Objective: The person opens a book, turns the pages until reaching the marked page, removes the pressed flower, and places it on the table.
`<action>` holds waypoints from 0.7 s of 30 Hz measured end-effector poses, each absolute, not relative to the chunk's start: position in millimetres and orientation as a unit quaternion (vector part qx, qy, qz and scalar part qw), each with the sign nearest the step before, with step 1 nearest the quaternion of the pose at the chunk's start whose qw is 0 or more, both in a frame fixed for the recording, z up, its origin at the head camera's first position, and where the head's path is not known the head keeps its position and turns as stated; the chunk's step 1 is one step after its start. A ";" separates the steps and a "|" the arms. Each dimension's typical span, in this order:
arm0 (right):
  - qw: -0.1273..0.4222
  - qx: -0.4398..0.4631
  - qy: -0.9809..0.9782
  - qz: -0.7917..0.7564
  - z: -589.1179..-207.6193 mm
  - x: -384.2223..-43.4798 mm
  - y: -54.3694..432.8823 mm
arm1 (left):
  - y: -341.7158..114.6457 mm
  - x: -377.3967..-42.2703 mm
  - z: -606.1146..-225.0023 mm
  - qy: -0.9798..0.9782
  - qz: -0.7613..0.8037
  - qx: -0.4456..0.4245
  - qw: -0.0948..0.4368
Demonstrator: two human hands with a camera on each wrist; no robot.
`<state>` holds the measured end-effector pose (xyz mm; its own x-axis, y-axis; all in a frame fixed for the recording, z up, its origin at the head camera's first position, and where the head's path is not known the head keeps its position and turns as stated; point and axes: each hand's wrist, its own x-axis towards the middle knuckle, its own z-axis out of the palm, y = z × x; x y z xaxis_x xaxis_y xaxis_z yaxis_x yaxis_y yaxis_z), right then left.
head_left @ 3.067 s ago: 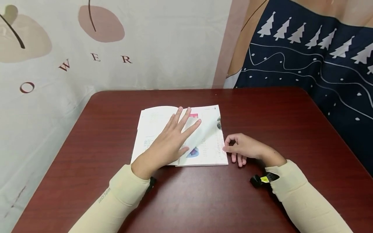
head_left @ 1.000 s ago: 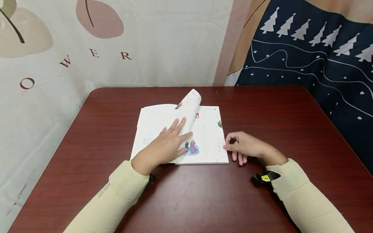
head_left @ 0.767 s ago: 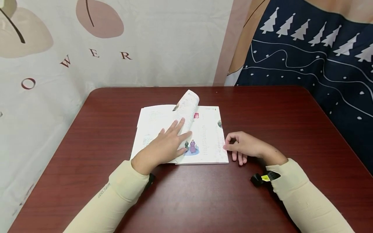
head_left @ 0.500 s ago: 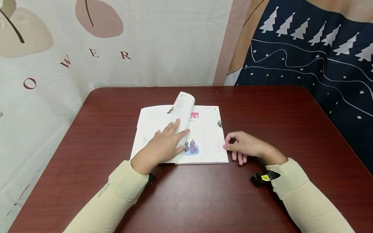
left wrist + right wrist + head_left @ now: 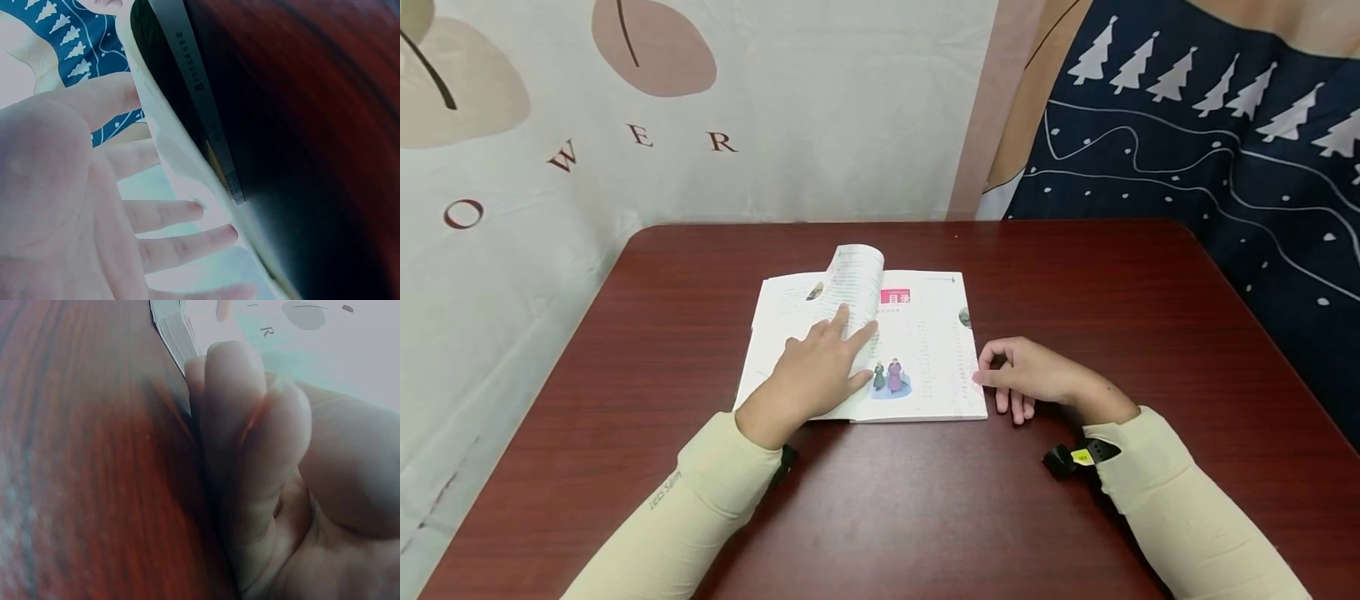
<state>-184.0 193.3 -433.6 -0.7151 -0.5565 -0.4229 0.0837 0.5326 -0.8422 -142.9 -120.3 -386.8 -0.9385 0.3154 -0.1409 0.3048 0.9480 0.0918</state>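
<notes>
An open book (image 5: 940,346) lies on the table, showing printed text and a drawing of two figures on its right page. In the head view my left hand (image 5: 805,371) presses with spread fingers on a turning page (image 5: 859,275), whose upper part curls up toward the left. The left wrist view shows this hand's palm (image 5: 56,194) and extended fingers at the paper. At the book's right edge, my right hand (image 5: 1030,375) has its thumb and index finger bent together on the margin. Its curled fingers (image 5: 234,394) sit right beside the page stack in the right wrist view.
The dark red-brown wooden table (image 5: 910,508) extends around the book. Behind it hangs a pale cloth (image 5: 850,125) with leaf shapes and letters, and a navy cloth (image 5: 1150,150) with white trees at right. A black device (image 5: 1063,461) is strapped at the right wrist.
The page under my left hand has swung from right to left, uncovering the red heading and the figures. My left hand has shifted left with it. My right hand stays at the edge.
</notes>
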 end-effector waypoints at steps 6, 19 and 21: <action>0.347 -0.144 0.806 -0.457 -432.1 -184.0 194.1 | -121.7 -144.2 -387.1 0.987 0.022 0.142 0.078; 0.349 -0.149 0.806 -0.455 -431.3 -184.3 195.0 | -123.4 -144.8 -386.4 0.986 0.021 0.132 0.095; 0.347 -0.151 0.807 -0.454 -430.8 -184.6 194.6 | -123.5 -145.2 -386.6 0.987 0.016 0.131 0.090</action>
<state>-184.6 194.6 -430.8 -0.7139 -0.5581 -0.4229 0.0715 0.5428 -0.8368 -145.2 -123.5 -386.6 -0.9491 0.2624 -0.1739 0.2566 0.9649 0.0556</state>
